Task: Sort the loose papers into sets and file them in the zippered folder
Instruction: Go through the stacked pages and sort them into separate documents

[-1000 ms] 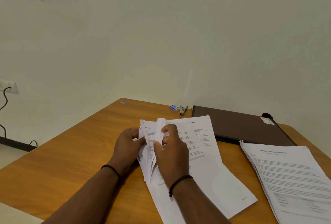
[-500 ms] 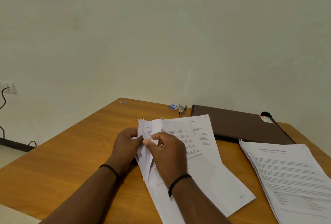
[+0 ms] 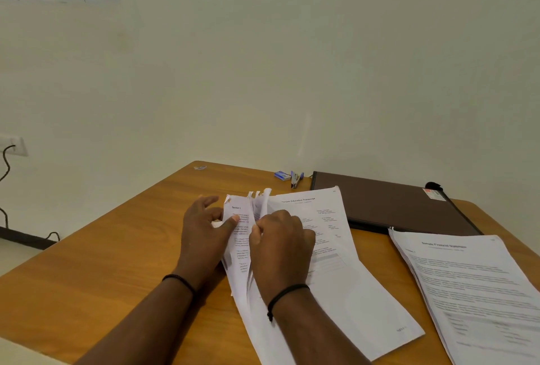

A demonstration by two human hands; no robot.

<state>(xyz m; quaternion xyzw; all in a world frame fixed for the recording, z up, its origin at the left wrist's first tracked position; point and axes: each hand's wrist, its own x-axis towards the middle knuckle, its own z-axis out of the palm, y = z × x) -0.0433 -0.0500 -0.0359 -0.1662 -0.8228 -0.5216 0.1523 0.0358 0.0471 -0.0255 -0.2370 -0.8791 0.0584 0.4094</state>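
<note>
A stack of loose printed papers [image 3: 336, 283] lies in the middle of the wooden table [image 3: 102, 271], its left edge fanned up into several raised sheets. My left hand [image 3: 204, 230] holds the fanned left edge, thumb pressed on the front sheet, fingers spread behind it. My right hand [image 3: 280, 242] lies on the stack and pinches raised sheets near their top. A second pile of papers [image 3: 473, 291] headed with a financial statement title sits at the right. The dark brown zippered folder [image 3: 391, 204] lies closed behind both piles.
A small stapler [image 3: 295, 180] and a blue staple box [image 3: 282, 175] lie at the far edge by the wall. A tiny clip-like object [image 3: 200, 167] sits at the table's back corner. A wall socket with a black cable [image 3: 8, 160] is at the left.
My right hand has slid down the fanned edge and pinches further sheets. My left fingers have spread out behind the pages, and the top sheet lies flatter.
</note>
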